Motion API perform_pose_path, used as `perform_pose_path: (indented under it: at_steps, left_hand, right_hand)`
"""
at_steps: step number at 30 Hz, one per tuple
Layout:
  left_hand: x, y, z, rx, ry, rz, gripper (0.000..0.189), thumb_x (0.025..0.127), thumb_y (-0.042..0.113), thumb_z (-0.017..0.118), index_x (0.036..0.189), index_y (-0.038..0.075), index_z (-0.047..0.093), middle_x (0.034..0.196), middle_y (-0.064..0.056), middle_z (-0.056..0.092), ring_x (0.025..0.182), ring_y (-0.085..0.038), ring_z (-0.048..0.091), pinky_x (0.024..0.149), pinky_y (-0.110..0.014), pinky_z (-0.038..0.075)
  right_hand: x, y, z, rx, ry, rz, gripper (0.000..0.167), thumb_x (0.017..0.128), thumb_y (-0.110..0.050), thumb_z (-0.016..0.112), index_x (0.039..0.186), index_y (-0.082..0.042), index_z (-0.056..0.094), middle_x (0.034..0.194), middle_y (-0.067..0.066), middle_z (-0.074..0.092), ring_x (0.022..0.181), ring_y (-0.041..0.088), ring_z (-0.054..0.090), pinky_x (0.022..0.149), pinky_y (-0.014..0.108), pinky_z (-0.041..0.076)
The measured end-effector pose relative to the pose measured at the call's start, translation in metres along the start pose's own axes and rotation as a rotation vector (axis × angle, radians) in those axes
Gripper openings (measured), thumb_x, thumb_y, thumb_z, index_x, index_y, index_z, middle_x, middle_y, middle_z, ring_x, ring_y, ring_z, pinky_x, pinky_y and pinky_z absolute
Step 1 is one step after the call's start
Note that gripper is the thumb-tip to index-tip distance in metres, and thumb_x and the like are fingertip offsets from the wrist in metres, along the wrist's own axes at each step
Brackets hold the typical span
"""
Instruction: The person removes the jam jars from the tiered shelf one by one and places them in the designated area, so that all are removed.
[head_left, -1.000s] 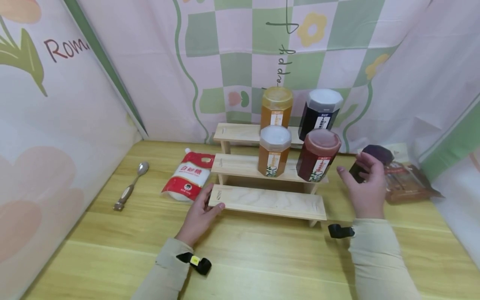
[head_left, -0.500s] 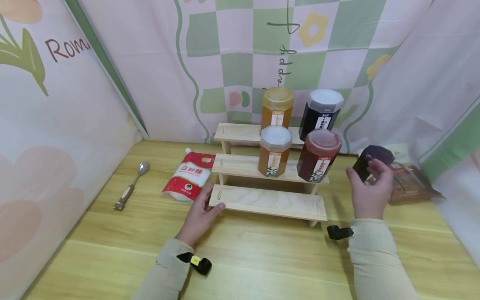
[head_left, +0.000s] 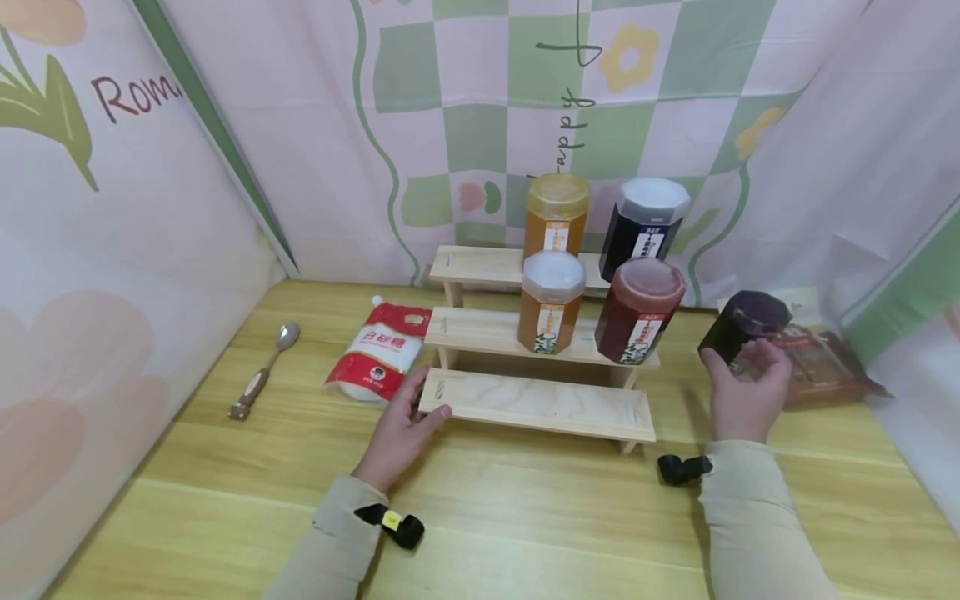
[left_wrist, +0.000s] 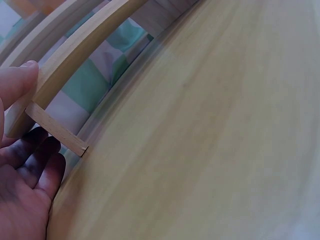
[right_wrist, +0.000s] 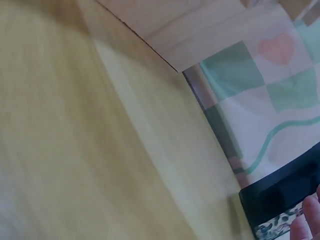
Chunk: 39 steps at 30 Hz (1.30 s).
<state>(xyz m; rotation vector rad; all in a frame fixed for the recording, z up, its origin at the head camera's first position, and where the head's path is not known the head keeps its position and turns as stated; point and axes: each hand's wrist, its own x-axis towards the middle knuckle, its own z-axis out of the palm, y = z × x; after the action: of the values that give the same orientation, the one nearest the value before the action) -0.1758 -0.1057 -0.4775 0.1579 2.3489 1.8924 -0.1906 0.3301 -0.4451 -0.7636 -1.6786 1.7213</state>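
My left hand (head_left: pixel 396 432) grips the left end of the lowest step of a three-tier wooden display stand (head_left: pixel 536 404). In the left wrist view its thumb (left_wrist: pixel 19 82) lies on the step's edge, with the other fingers below. My right hand (head_left: pixel 750 392) is in front of a dark octagonal jar (head_left: pixel 738 325) on the table right of the stand, its fingers loosely bent and its fingertips close to the label. In the right wrist view those fingers (right_wrist: pixel 311 212) overlap the jar's label. The jar stands upright; its lower part is partly hidden by the hand.
An amber jar (head_left: pixel 557 221) and a black jar (head_left: pixel 643 233) stand on the top tier. The middle tier bears another amber jar (head_left: pixel 551 312) and a red jar (head_left: pixel 637 321). Left lie a sugar bag (head_left: pixel 382 350) and a spoon (head_left: pixel 262 371); a brown packet (head_left: pixel 825 367) is far right.
My right hand has shifted right and down from over the dark jar to its front, uncovering the lid. The jar stays in place; my left hand keeps its hold on the stand.
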Motion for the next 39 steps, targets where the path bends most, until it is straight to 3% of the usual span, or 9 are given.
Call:
perform_pose_path:
  at_steps: [9,15,24,31,39]
  left_hand:
    - [0.000,-0.001,0.000,0.003,-0.001,0.004,0.079,0.095,0.025,0.071,0.160,0.018,0.026,0.161,-0.006,0.034,0.144,-0.026,0.038,0.107,-0.041,0.047]
    - [0.000,0.000,0.000,0.008,-0.003,0.003,0.079,0.095,0.026,0.071,0.160,0.019,0.026,0.161,-0.006,0.034,0.142,-0.025,0.039,0.104,-0.039,0.050]
    - [0.000,-0.001,0.001,0.007,0.005,0.009,0.079,0.096,0.025,0.071,0.160,0.016,0.026,0.161,-0.011,0.033,0.145,-0.028,0.036,0.108,-0.044,0.046]
    - [0.001,-0.002,0.001,0.000,0.001,0.017,0.078,0.096,0.025,0.070,0.160,0.016,0.026,0.161,-0.011,0.033,0.146,-0.029,0.034,0.110,-0.045,0.044]
    - [0.001,-0.002,0.000,-0.006,-0.003,0.027,0.080,0.096,0.026,0.070,0.160,0.014,0.025,0.161,-0.011,0.033,0.145,-0.028,0.036,0.108,-0.044,0.046]
  right_hand:
    - [0.006,0.010,-0.006,0.072,0.032,0.093,0.076,0.078,-0.011,0.087,0.142,-0.018,0.046,0.132,-0.004,0.052,0.123,0.011,0.048,0.111,0.026,0.036]
    - [0.009,0.013,-0.010,0.056,0.039,0.133,0.079,0.076,-0.012,0.089,0.142,-0.021,0.046,0.133,-0.005,0.050,0.126,0.011,0.046,0.113,0.026,0.034]
    - [0.021,0.018,-0.006,0.027,0.052,0.101,0.080,0.077,-0.013,0.088,0.144,-0.020,0.044,0.139,-0.004,0.049,0.132,0.013,0.042,0.116,0.023,0.029]
    - [0.033,0.018,-0.003,0.091,0.021,0.105,0.084,0.077,-0.006,0.086,0.147,-0.021,0.043,0.145,-0.002,0.048,0.133,0.014,0.044,0.114,0.021,0.034]
    - [0.045,0.022,0.001,-0.042,-0.003,0.103,0.093,0.075,-0.016,0.090,0.151,-0.025,0.037,0.155,-0.004,0.041,0.141,0.009,0.036,0.118,0.021,0.023]
